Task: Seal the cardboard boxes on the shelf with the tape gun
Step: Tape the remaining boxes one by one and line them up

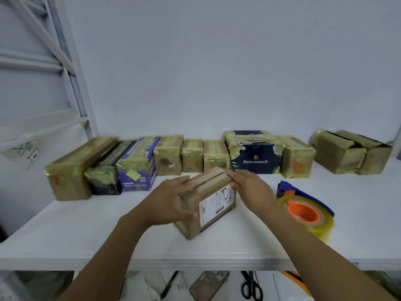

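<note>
1. Where things are: the small brown cardboard box with the white shipping label [208, 192] sits near the front of the white shelf board [86, 231], turned at an angle to the edge. The top seam is untaped and there's a dark gap between the two flaps.
2. Hands: the left hand [171, 200] is wrapped round the left end of the box, fingers on top and thumb down the front. The right hand [249, 190] pinches the top right edge, fingers on the flap. Neither hand has the tape yet.
3. The blue and orange tape gun with the yellowish clear roll [303, 205] is lying on the shelf just right of the right wrist, so it's an easy grab.
4. Looks to me like the step is squaring up the box and closing the flaps before taping. I'd push both flaps flat until the gap is gone; tape over an open gap just sags into it.
5. Keep the left hand clamping the box so it can't skate on that smooth board, and let the right hand go for the gun.
6. Start the strip down on the end face, pull across the seam, finish down the other end.
7. The row of yellow-taped boxes along the wall [169, 157] looks done already, so this one seems to be among the last.
</note>
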